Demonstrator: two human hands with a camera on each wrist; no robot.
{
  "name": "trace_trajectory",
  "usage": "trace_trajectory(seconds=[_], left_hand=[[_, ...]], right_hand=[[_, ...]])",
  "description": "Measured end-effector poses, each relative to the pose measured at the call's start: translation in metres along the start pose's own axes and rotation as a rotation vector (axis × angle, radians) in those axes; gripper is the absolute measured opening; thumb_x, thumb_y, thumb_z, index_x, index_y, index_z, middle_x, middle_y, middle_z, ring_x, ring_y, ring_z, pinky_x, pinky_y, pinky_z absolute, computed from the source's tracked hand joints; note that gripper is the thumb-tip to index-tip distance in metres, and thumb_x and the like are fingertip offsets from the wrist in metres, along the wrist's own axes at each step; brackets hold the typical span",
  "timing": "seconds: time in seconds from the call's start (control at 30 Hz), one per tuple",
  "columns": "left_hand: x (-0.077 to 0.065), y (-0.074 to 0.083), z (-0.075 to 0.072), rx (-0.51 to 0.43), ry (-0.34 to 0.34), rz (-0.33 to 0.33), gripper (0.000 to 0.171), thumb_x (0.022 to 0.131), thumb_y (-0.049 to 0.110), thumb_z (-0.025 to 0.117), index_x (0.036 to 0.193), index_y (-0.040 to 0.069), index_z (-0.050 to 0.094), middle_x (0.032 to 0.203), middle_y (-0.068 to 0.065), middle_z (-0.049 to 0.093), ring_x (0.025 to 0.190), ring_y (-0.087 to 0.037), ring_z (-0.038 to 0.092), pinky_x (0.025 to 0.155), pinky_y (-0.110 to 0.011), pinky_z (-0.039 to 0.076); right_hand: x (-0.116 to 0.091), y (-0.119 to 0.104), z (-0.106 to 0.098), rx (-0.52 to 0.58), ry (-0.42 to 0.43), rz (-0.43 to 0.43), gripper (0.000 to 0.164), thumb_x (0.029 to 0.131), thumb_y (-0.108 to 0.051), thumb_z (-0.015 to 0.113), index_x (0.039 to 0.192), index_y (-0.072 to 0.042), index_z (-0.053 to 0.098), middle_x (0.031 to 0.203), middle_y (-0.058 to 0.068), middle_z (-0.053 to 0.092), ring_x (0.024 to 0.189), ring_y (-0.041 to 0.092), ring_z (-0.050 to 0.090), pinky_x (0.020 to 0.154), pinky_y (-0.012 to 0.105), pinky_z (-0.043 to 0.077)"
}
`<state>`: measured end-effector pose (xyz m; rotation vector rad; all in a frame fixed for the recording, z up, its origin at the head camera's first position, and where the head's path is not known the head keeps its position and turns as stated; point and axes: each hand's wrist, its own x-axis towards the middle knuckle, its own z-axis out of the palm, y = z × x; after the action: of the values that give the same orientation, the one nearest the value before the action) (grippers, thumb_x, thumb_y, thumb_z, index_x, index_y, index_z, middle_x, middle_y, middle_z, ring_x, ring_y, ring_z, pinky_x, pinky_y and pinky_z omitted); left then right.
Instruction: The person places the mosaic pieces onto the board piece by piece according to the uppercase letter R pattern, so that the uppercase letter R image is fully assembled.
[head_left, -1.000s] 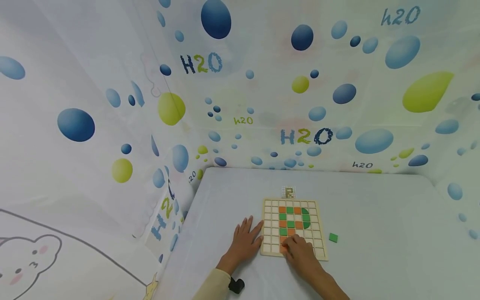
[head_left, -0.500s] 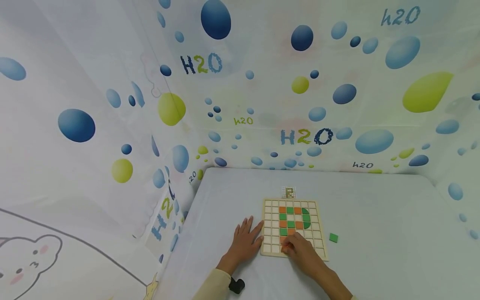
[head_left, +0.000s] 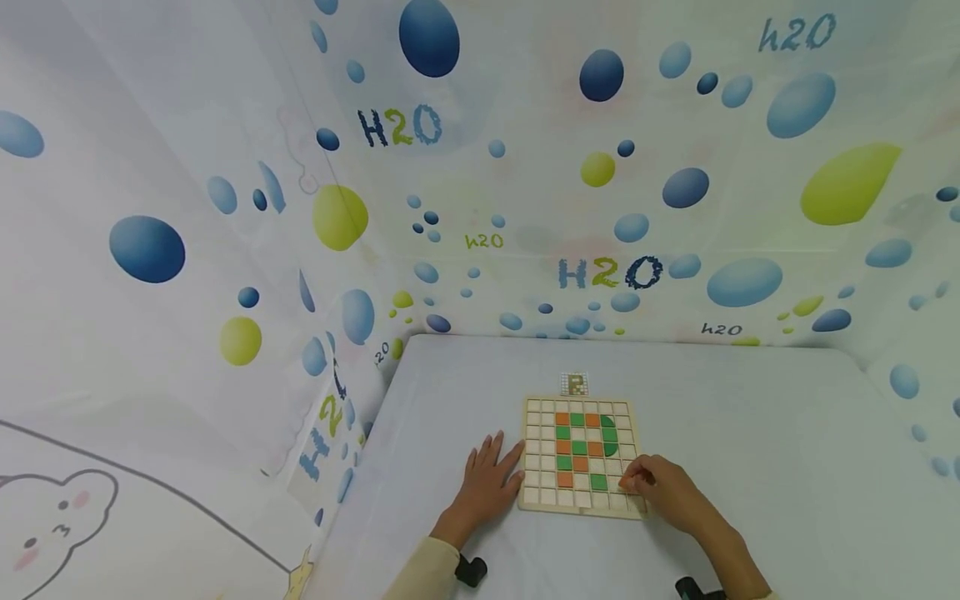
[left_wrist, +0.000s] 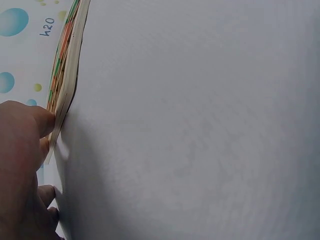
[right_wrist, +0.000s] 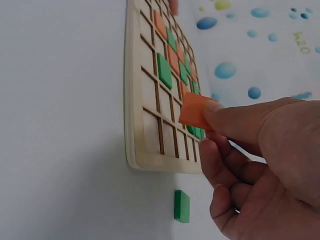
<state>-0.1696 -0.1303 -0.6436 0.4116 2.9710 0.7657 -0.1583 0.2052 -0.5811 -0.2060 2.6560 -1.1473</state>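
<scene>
A light wooden grid board (head_left: 540,503) holds orange and green tiles, some in a looped letter shape. My right hand (head_left: 671,493) pinches an orange square tile (right_wrist: 196,111) between thumb and fingers, over the board's lower right corner. A green square tile (head_left: 598,482) sits in a cell just left of that hand. My left hand (head_left: 486,487) rests with fingers spread on the table beside the board's left edge, fingertips right at the wooden rim in the left wrist view. Another green tile (right_wrist: 181,206) lies on the table off the board, hidden behind my right hand in the head view.
A small pattern card (head_left: 574,384) lies just beyond the board's far edge. The white table (head_left: 750,417) meets a printed curtain wall (head_left: 517,167) at the back. Black straps with small devices (head_left: 471,572) show at the wrists.
My right hand has lifted an orange tile from the board's bottom row and carried it right, uncovering a green tile in the row above. The left hand stays in place.
</scene>
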Motion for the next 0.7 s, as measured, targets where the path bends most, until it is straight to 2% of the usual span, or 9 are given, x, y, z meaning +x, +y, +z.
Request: trace_trajectory(seconds=[0.13,0.3,0.5,0.7], left_hand=[[0.002,-0.002,0.001,0.009,-0.013,-0.01,0.054,0.11,0.039,0.049,0.162,0.025,0.045,0.173,-0.016,0.029,0.16,-0.043,0.022,0.125,-0.067,0.019],[-0.001,0.003,-0.004,-0.013,-0.014,0.005,0.054,0.111,0.039,0.049,0.162,0.023,0.045,0.172,-0.02,0.03,0.159,-0.046,0.023,0.123,-0.07,0.018],[-0.004,0.01,-0.012,-0.059,-0.016,0.028,0.054,0.111,0.037,0.048,0.162,0.019,0.045,0.169,-0.027,0.031,0.156,-0.053,0.023,0.12,-0.075,0.018],[-0.005,0.011,-0.012,-0.026,-0.015,0.012,0.054,0.111,0.035,0.049,0.162,0.02,0.045,0.17,-0.024,0.03,0.158,-0.05,0.022,0.122,-0.072,0.018]], right_hand=[[-0.001,0.005,0.0,0.024,-0.038,0.011,0.007,0.101,-0.004,0.065,0.101,-0.011,0.069,0.096,0.0,0.063,0.088,0.015,0.053,0.074,0.026,0.048],[-0.003,0.008,0.015,0.06,-0.065,0.012,0.003,0.1,-0.011,0.072,0.098,-0.013,0.071,0.094,0.0,0.06,0.086,0.016,0.051,0.071,0.025,0.046],[-0.008,0.008,0.031,-0.026,0.012,-0.035,0.015,0.096,-0.001,0.073,0.098,-0.015,0.07,0.094,-0.004,0.059,0.084,0.009,0.052,0.073,0.025,0.05],[-0.011,0.007,0.036,-0.129,0.074,-0.12,0.019,0.091,0.001,0.077,0.098,-0.016,0.071,0.096,-0.007,0.06,0.087,0.007,0.055,0.077,0.026,0.053]])
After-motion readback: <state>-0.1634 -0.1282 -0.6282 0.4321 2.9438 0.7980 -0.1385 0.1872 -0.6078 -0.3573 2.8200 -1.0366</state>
